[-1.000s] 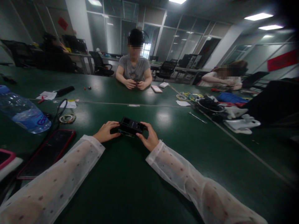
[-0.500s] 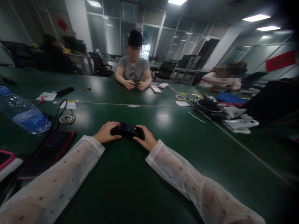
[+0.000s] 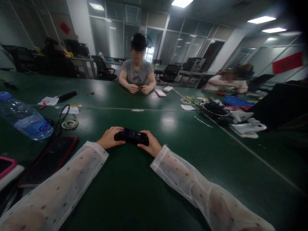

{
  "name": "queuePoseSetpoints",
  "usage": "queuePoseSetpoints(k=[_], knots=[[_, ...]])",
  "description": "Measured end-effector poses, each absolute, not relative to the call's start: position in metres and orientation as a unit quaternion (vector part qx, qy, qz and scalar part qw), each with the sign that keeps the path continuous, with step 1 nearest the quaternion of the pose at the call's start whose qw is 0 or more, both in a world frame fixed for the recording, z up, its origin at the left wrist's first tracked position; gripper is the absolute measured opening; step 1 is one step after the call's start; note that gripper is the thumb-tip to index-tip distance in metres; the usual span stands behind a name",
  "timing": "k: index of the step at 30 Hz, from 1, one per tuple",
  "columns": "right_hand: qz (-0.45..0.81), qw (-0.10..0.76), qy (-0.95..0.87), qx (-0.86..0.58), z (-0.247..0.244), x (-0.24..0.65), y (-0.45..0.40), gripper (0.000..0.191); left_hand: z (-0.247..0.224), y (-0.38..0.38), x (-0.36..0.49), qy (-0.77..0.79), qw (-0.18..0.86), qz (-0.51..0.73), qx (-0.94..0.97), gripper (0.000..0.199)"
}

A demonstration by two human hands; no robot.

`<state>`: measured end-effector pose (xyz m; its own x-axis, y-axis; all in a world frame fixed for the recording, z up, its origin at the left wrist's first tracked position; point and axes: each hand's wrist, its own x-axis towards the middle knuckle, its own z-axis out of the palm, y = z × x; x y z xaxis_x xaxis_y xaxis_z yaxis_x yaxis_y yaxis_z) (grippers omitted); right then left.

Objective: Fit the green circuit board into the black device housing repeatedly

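Observation:
A small black device with a lit screen (image 3: 131, 135) is held level just over the green table (image 3: 125, 186), in the middle of the head view. My left hand (image 3: 110, 138) closes on its left end, fingers behind and thumb in front. At the opposite end my right hand (image 3: 151, 143) grips it the same way, thumb along the near edge. White icons or text show on the screen, too small to read. Whether the device touches the table I cannot tell.
To the left are a water bottle (image 3: 25, 117), a red-edged phone (image 3: 49, 160) and a roll of tape (image 3: 69, 124). A wrench (image 3: 202, 122) lies right of centre, near tangled cables (image 3: 190, 100) and white plastic parts (image 3: 249, 128). Across the table sits a person in grey (image 3: 137, 72).
The whole view has shifted slightly, with the table's left side sitting a little lower in the picture. Both hands keep the same hold on the black device.

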<state>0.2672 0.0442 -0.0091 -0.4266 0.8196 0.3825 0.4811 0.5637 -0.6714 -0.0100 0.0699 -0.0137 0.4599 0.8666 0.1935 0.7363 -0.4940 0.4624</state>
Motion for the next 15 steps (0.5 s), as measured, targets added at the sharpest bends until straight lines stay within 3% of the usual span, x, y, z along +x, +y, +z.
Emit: queuePoseSetpoints(k=[15], knots=[[0.205, 0.353, -0.818, -0.405, -0.018, 0.268, 0.048, 0.059, -0.013, 0.07, -0.01, 0.467, 0.16, 0.211, 0.843, 0.058]])
